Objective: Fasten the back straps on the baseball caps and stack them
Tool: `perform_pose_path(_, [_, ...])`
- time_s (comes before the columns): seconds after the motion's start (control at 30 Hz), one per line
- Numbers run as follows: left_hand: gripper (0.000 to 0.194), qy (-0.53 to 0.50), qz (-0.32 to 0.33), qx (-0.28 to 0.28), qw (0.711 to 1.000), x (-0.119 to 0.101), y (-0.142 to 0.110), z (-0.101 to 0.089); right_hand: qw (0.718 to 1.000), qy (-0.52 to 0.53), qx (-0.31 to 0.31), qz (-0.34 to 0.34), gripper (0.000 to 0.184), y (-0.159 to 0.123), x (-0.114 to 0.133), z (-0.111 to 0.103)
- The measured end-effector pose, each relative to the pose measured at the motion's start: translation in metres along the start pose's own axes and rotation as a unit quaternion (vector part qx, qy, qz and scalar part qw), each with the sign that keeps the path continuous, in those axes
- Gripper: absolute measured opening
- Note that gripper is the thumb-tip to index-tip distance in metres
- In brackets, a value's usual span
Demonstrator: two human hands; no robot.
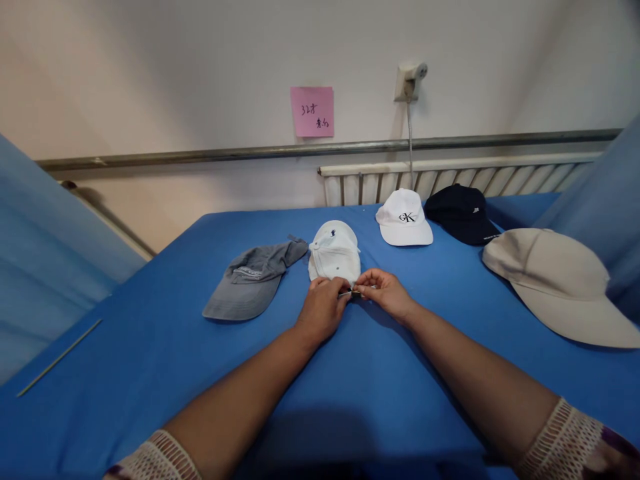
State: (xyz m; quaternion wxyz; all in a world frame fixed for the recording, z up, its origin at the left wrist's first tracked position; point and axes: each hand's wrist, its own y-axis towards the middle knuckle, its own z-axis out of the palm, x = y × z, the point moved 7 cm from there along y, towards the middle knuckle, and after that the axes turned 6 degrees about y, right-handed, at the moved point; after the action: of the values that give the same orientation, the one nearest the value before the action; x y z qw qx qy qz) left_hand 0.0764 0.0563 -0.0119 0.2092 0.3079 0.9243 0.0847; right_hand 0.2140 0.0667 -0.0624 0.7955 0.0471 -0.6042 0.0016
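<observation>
In the head view, a white cap [334,257] with a small dark logo lies at the middle of the blue-covered table, its back opening toward me. My left hand [323,307] is closed at the cap's near edge, fingertips pinching the strap. On the right end of that strap, beside a small dark buckle [356,294], my right hand [386,293] pinches with thumb and forefinger. The fingertips of both hands nearly meet. A grey cap [250,280] lies just left of the white one, brim toward me.
A white cap with black letters [404,219], a black cap [461,213] and a large beige cap [560,280] sit to the right. A thin stick [60,358] lies at the left. Behind are a radiator [370,187], a metal rail [225,155] and a power cord [411,140].
</observation>
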Motion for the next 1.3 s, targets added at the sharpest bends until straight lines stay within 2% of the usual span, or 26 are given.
perform_pose_path(0.17, [0.021, 0.028, 0.054, 0.01, 0.998, -0.013, -0.003, 0.0, 1.0, 0.005, 0.005, 0.003, 0.03, -0.002, 0.0, 0.001])
perform_pose_path(0.3, [0.014, 0.048, 0.045, -0.008, 0.998, -0.011, -0.002, -0.003, 0.997, 0.063, 0.016, 0.033, 0.033, -0.006, -0.001, 0.008])
perform_pose_path(0.37, [0.011, 0.027, 0.027, -0.021, 0.999, -0.005, -0.001, -0.007, 0.994, 0.1, -0.015, 0.043, 0.033, -0.006, -0.002, 0.005])
perform_pose_path(0.47, [0.008, -0.029, -0.002, -0.043, 0.999, 0.004, -0.001, -0.014, 0.981, 0.153, -0.1, 0.066, 0.028, -0.006, -0.007, -0.008])
perform_pose_path(0.5, [0.008, -0.053, -0.012, -0.051, 0.997, 0.006, -0.001, -0.017, 0.975, 0.176, -0.107, 0.084, 0.026, -0.007, -0.009, -0.009])
perform_pose_path(0.63, [0.01, -0.158, -0.048, -0.072, 0.984, 0.011, -0.005, -0.025, 0.936, 0.298, -0.029, 0.187, 0.019, -0.008, -0.019, 0.007])
perform_pose_path(0.73, [0.011, -0.182, -0.052, -0.07, 0.979, 0.007, -0.006, -0.026, 0.905, 0.364, -0.002, 0.219, 0.017, -0.009, -0.019, 0.017])
perform_pose_path(0.83, [0.011, -0.175, -0.052, -0.078, 0.98, 0.003, -0.007, -0.028, 0.901, 0.388, -0.007, 0.195, 0.012, -0.007, -0.015, 0.016])
perform_pose_path(0.97, [0.009, -0.16, -0.06, -0.098, 0.98, 0.003, -0.008, -0.033, 0.911, 0.39, 0.003, 0.136, 0.017, -0.008, -0.004, 0.015])
perform_pose_path(1.07, [0.01, -0.153, -0.069, -0.103, 0.98, 0.006, -0.008, -0.034, 0.911, 0.396, 0.017, 0.115, 0.022, -0.011, 0.002, 0.019])
perform_pose_path(1.3, [0.009, -0.131, -0.045, -0.112, 0.984, 0.009, -0.008, -0.033, 0.944, 0.319, 0.024, 0.084, 0.031, -0.012, 0.007, 0.02])
